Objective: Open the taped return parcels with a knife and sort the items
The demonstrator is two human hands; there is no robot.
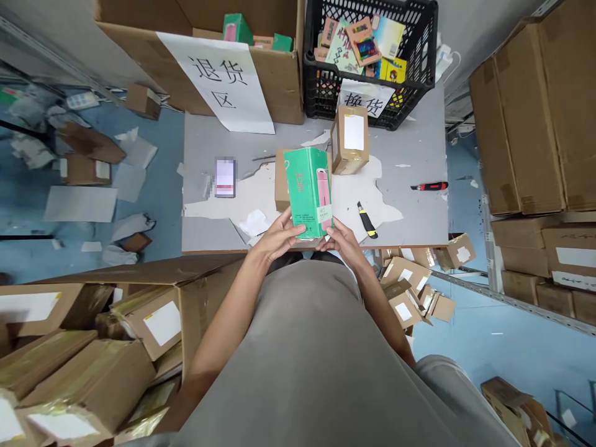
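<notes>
Inside the carton (285, 87) sit green packs (238, 28), seemingly matching the held box (303, 195).

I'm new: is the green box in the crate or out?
Out: left hand and right hand hold the green box, clear of the crate.

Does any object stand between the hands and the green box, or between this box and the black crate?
Nothing visible separates the left hand or right hand from the green box: both hold its near end. Toward the black crate, a small brown carton stands partly in the way.
</notes>
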